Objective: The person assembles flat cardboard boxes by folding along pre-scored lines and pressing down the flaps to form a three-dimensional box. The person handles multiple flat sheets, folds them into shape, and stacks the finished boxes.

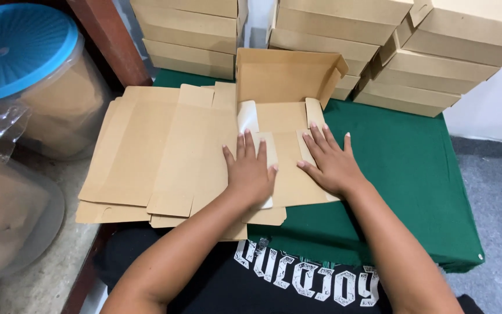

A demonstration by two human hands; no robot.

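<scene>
A partly folded brown cardboard box blank lies on a green cloth-covered table; its far panel stands upright with side flaps bent in. My left hand presses flat on the blank's left side flap, fingers spread. Flat on the right side flap rests my right hand, fingers apart. Neither hand grips anything. A stack of flat unfolded blanks lies to the left, partly under the blank being pressed.
Stacks of finished brown boxes line the far edge of the table. A clear plastic tub with a blue lid and plastic bags stand at the left on a stone ledge. Grey floor shows at the right.
</scene>
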